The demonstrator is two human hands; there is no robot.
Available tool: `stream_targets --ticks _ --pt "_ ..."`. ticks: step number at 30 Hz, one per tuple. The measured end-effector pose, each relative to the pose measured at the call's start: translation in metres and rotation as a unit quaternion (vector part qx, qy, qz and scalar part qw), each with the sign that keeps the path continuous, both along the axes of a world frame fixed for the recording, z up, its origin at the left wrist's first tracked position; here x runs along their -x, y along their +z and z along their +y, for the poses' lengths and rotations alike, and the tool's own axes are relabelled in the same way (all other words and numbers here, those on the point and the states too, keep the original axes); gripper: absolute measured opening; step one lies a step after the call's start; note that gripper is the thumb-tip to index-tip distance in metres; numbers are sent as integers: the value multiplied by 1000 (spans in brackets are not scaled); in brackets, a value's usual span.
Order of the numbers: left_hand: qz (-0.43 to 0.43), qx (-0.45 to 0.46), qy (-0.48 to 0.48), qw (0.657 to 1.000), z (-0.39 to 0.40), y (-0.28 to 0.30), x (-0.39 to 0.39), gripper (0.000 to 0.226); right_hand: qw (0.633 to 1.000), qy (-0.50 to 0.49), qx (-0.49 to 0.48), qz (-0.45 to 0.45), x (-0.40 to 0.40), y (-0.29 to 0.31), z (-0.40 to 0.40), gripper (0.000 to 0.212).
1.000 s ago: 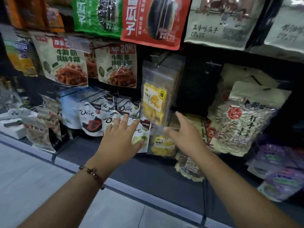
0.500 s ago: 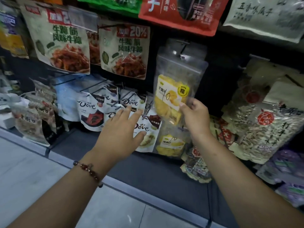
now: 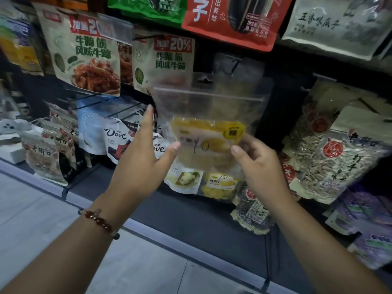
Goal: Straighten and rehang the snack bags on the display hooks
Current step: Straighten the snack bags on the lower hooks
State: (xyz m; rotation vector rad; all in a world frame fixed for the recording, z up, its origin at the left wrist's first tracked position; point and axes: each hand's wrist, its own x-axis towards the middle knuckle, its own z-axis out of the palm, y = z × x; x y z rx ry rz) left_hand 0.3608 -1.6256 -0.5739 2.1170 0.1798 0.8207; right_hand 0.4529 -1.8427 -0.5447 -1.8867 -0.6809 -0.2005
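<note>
Clear plastic forms the upper part of a snack bag with yellow dried fruit and a yellow label (image 3: 209, 132), which is held up in front of the dark display wall, just below a wire display hook (image 3: 230, 60). Its right lower edge is pinched by the right hand (image 3: 257, 164). The left hand (image 3: 144, 153) is spread wide, its thumb touching the bag's left edge. Brown-and-white Dove chocolate pouches (image 3: 118, 141) are hung behind the left hand.

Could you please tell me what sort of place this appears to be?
Most likely a shop's snack aisle: printed snack bags hang in rows on black wire display hooks, and a clear pouch of yellow dried fruit bears a handwritten mark.
</note>
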Motion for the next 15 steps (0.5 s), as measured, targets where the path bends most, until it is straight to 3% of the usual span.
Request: stream_targets --ticks 2,5,10,15 --pt "-16 52 -18 998 -2 4 9 88 999 15 13 40 7 -12 -14 18" --pt "-12 101 -45 994 -9 5 16 86 992 43 52 111 16 -41 -33 23" --pt "113 -19 -79 990 -19 -7 9 13 974 48 70 212 20 -93 -61 24" --pt "239 -114 -128 956 -35 -19 -2 19 959 35 92 265 13 -120 -78 23"
